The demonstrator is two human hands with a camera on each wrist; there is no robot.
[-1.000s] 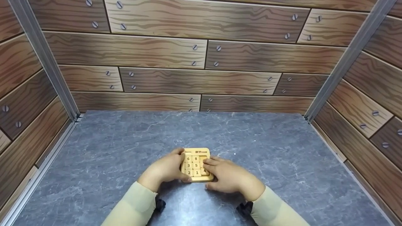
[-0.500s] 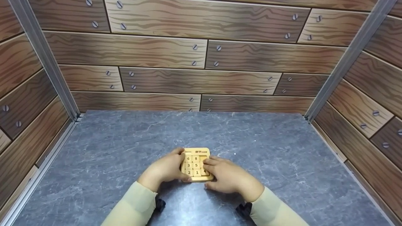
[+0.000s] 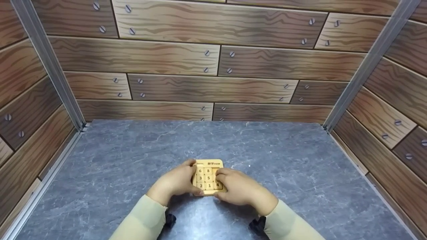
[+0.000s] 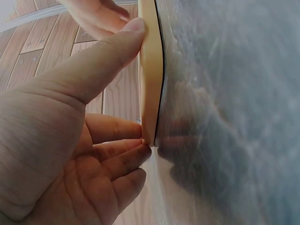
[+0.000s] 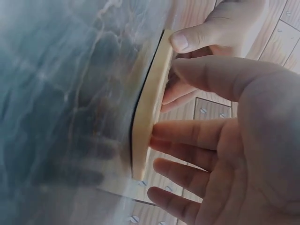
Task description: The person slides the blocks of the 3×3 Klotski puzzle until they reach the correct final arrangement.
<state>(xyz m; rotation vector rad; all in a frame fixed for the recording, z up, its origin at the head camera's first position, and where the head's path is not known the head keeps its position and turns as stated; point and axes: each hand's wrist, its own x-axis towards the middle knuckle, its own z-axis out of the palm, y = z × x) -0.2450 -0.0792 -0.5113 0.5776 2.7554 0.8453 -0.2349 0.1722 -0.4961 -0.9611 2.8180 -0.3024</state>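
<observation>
A yellow sliding number puzzle (image 3: pixel 213 164) lies flat on the table before the person, its tiles printed with black digits such as 6, 8, 3, 5, 2, 1 and 4. The left hand (image 3: pixel 178 180) grips its left side, thumb at the front corner and fingertips at the far left edge. In the left wrist view, the left thumb (image 4: pixel 108 51) presses the puzzle's rim (image 4: pixel 151 70). From the right, the right hand (image 3: pixel 242 188) touches the right column of tiles with its fingertips, thumb close to the front right corner. Its fingers (image 5: pixel 187 136) look fairly straight in the right wrist view and hide part of that column.
The grey marbled table (image 3: pixel 150 143) runs back to a wall of printed wooden planks (image 3: pixel 173 86). Plank-patterned side walls and metal corner posts (image 3: pixel 53 66) bound it left and right. Both sleeves (image 3: pixel 140 216) have dark bands at the wrists.
The right fingertips have drawn slightly back and bent on the right column, and the right thumb has come in toward the front edge. The left hand keeps its grip. The head view has shifted slightly.
</observation>
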